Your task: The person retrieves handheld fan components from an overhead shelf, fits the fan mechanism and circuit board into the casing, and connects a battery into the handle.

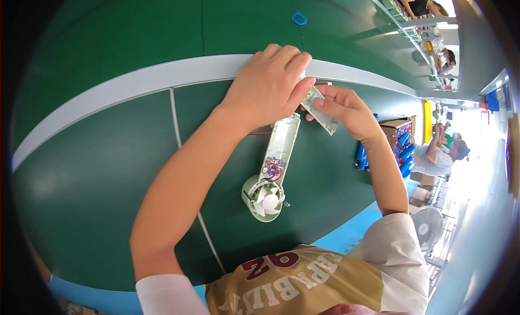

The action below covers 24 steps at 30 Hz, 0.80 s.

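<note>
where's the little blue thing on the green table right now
In the head view the small blue object lies alone on the green table, beyond the pale grey strip, just past the left hand.

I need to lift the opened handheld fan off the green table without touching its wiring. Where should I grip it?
Probably grip the opened fan across its round head end, from the near side, on the outer rim. The handle lies open upward with circuit board and wires exposed.

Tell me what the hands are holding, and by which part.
Both hands pinch a flat pale plastic cover piece: the right hand at its lower edge, the left hand at its upper end, above the opened handheld fan.
</note>
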Each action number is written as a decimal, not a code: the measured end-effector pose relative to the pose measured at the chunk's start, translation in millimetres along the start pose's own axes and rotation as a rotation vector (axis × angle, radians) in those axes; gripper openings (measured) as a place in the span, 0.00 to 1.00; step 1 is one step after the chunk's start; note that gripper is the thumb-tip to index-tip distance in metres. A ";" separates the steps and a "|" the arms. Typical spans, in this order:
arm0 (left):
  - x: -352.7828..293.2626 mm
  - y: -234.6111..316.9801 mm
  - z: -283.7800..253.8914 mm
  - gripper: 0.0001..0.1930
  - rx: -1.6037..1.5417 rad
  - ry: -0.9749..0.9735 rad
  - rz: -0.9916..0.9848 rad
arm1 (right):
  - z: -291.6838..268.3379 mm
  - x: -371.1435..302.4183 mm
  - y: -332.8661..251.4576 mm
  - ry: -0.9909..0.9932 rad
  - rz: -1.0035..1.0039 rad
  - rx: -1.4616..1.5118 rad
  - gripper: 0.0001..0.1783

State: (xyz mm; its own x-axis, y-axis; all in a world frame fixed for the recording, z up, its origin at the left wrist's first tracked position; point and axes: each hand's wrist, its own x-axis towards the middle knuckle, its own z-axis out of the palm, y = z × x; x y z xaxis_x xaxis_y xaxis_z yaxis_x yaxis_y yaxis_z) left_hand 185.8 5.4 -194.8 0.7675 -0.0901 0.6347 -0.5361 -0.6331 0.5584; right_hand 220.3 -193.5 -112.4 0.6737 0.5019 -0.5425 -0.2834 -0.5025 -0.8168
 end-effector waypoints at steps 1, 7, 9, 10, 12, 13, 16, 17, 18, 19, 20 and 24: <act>-0.4 3.0 -5.6 0.20 -0.061 0.052 0.014 | 8.0 -5.6 -3.1 0.013 0.006 0.001 0.18; -22.0 25.0 -68.0 0.29 0.083 0.263 -0.206 | 21.8 -10.5 21.1 0.109 -0.094 0.048 0.14; -35.3 69.1 -87.8 0.30 0.034 -0.025 -0.629 | 19.1 -29.8 27.0 0.198 -0.012 0.153 0.14; -38.2 96.2 -96.9 0.31 0.050 -0.264 -0.836 | 17.0 -41.5 32.9 0.204 -0.032 0.173 0.14; -66.4 118.6 -87.2 0.34 0.199 -0.372 -0.740 | 17.2 -65.9 43.5 0.190 0.068 0.395 0.14; -71.4 125.0 -82.1 0.34 0.223 -0.370 -0.725 | 17.0 -73.9 52.6 0.155 0.063 0.447 0.13; -71.8 135.7 -73.6 0.33 0.241 -0.356 -0.741 | 43.2 -90.3 61.9 0.151 0.069 0.666 0.15; -64.8 138.3 -70.7 0.31 0.210 -0.350 -0.809 | 49.0 -95.7 67.1 0.152 0.063 0.690 0.15; -56.4 143.3 -68.3 0.29 0.181 -0.342 -0.870 | 52.7 -102.1 72.0 0.155 0.031 0.703 0.15; -50.7 148.2 -67.6 0.31 0.224 -0.319 -0.877 | 57.9 -105.6 77.7 0.150 0.020 0.708 0.14; -55.8 142.6 -58.3 0.35 0.304 -0.284 -0.802 | 61.3 -102.5 84.4 0.146 -0.010 0.710 0.12; -39.4 133.7 -27.2 0.44 0.464 -0.307 -0.808 | 67.5 -114.1 106.1 0.238 -0.101 0.673 0.11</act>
State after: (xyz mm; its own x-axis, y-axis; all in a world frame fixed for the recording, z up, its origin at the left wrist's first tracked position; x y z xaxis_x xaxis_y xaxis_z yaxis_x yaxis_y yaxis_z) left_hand 74.3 -54.8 -130.6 0.9359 0.3486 -0.0497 0.3318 -0.8257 0.4563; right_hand 67.3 -256.5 -150.4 0.8275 0.3175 -0.4630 -0.5192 0.1192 -0.8463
